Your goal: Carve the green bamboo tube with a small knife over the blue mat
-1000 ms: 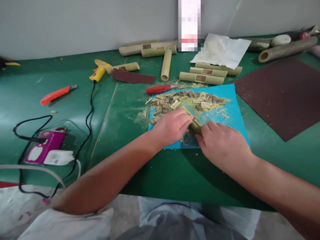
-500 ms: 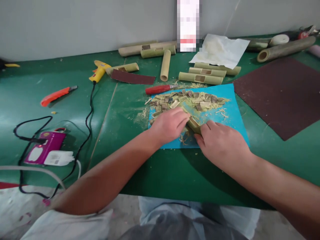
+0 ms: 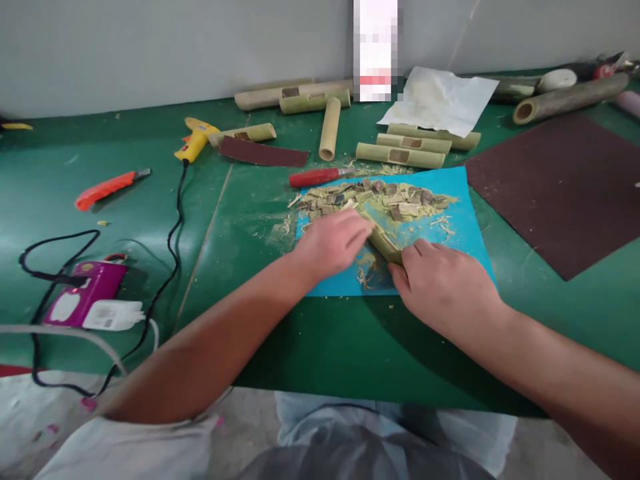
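A short green bamboo tube [image 3: 384,244] with a rectangular opening cut in its side lies slantwise between my hands, over the blue sheet [image 3: 470,233]. My right hand [image 3: 443,277] is closed round its near end. My left hand [image 3: 335,243] is closed in a pinch, fingertips against the tube by the opening; whatever is inside those fingers is hidden. Just beyond the hands, bamboo chips and shavings [image 3: 400,207] are heaped on the sheet. A red-handled tool [image 3: 315,177] with a metal blade rests at the sheet's far left corner.
Several cut bamboo tubes [image 3: 400,155] lie at the back, near a white paper [image 3: 443,100]. Dark brown sandpaper [image 3: 565,193] covers the right side. To the left are an orange utility knife [image 3: 107,190], a yellow glue gun [image 3: 197,139] and a purple power strip [image 3: 87,293] with cords.
My left hand has shifted slightly up and left along the bamboo tube, baring more of its opening. My right hand keeps its hold. The whole view has drifted a little.
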A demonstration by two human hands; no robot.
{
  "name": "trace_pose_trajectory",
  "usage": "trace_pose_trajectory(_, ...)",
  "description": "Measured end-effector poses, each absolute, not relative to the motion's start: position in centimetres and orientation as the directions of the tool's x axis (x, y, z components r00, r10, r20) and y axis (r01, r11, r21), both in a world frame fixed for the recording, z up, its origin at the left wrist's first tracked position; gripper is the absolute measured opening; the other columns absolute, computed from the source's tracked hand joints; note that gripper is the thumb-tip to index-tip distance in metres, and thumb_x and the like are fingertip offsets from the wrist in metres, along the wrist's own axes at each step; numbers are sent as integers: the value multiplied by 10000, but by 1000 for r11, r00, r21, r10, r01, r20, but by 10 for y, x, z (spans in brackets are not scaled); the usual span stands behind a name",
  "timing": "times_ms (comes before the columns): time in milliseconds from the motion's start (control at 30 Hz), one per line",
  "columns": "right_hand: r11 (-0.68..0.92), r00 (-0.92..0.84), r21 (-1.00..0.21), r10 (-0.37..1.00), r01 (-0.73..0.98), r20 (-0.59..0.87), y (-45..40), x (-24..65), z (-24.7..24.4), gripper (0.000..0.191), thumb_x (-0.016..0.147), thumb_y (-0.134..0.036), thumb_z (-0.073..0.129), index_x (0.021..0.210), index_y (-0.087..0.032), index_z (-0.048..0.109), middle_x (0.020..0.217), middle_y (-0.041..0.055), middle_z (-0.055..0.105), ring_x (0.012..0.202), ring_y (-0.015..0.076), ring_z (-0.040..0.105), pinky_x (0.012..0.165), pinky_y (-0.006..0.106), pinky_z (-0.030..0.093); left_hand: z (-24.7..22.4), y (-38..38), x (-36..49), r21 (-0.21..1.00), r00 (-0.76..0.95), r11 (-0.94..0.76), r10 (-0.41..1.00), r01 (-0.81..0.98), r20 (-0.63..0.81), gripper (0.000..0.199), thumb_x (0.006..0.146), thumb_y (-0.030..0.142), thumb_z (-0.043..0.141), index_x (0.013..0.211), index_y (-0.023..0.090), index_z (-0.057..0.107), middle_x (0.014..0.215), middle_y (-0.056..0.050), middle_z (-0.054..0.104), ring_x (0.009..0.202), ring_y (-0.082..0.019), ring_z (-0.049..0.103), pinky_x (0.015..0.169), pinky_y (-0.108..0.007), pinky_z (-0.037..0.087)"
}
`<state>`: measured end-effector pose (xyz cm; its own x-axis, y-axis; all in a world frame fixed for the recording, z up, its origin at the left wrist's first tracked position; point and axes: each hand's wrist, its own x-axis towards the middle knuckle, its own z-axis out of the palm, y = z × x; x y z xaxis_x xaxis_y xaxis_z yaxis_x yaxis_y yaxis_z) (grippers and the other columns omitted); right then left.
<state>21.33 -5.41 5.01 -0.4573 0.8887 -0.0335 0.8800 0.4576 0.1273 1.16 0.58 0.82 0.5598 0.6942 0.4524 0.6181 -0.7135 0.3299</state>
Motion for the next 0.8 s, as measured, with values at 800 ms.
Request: trace_pose_trajectory(800, 453, -457, 80, 889, 888, 31, -50, 217, 48, 275, 953, -277, 521, 775, -133, 674, 738, 100, 659, 622, 178, 577, 519, 295, 256, 9, -1, 20, 330, 630, -748, 663, 576, 404, 318, 1058, 300, 418, 1044, 168, 706, 861, -39, 697, 808, -146, 669, 721, -252, 533)
